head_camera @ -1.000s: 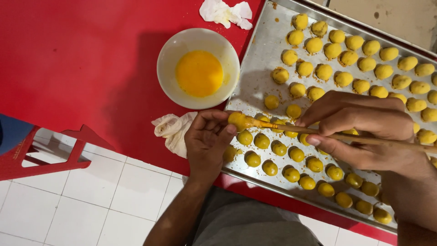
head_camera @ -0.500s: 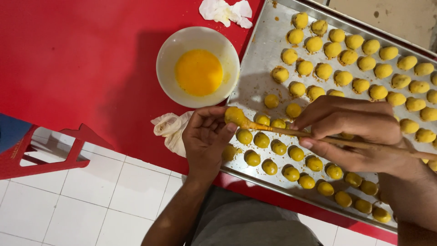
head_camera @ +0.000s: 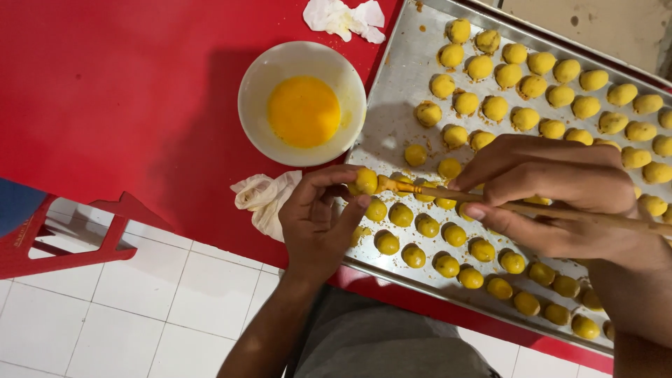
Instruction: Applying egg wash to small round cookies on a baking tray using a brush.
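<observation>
My left hand (head_camera: 318,224) is pinching a ball (head_camera: 365,181) just off the tray (head_camera: 392,126), steadying it while my right hand's (head_camera: 553,199) fingers are gripping the brush (head_camera: 490,203), glazing it beside the egg bowl (head_camera: 302,103).

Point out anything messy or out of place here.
Crumbs and yellow smears dot the tray near its left edge, where the ball rows thin out. Two crumpled tissues lie on the red table: one above the bowl, one by the left hand. Nothing looks spilled or broken.
</observation>
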